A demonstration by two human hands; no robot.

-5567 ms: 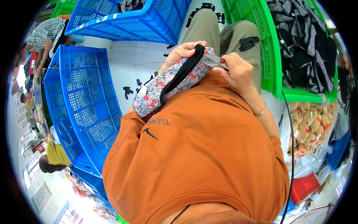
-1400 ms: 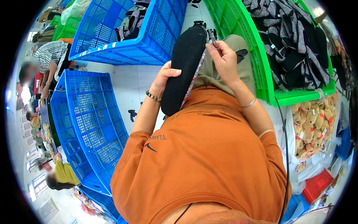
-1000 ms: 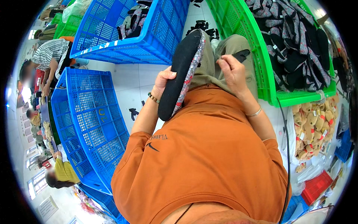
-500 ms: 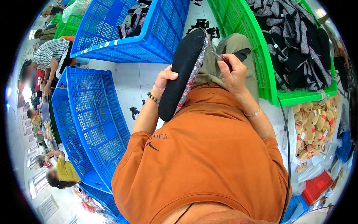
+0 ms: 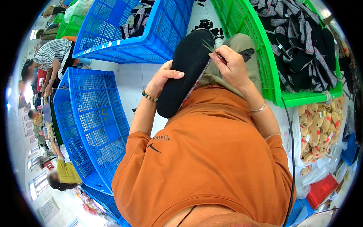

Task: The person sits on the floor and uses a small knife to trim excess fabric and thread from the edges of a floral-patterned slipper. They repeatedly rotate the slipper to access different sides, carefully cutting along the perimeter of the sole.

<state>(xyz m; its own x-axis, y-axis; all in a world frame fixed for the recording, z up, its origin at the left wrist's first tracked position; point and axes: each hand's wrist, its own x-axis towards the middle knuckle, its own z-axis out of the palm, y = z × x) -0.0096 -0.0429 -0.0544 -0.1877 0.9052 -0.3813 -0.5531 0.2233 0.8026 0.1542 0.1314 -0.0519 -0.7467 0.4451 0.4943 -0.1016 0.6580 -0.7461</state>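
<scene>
A slipper (image 5: 185,75) with a black sole and a patterned grey edge is tilted across my lap, its black sole turned toward me. My left hand (image 5: 163,79) grips its left side, thumb pressed on the sole and the fingers hidden behind. Closed around a small pair of scissors (image 5: 208,47), my right hand (image 5: 231,62) is at the slipper's upper right edge. The two thin blades are apart and lie over the sole near its far end. Most of the scissors' handle is hidden in my fingers.
On the right, a green crate (image 5: 264,53) holds many black and patterned slippers (image 5: 298,41). Blue crates (image 5: 151,41) stand ahead and at left (image 5: 100,113). Tan plush items (image 5: 317,128) fill a bag at right. A black cable (image 5: 291,151) hangs nearby. Other people work at far left.
The slipper has rolled so more of the sole faces me and less of the patterned side shows. My right hand has brought the scissors left, over the sole's edge.
</scene>
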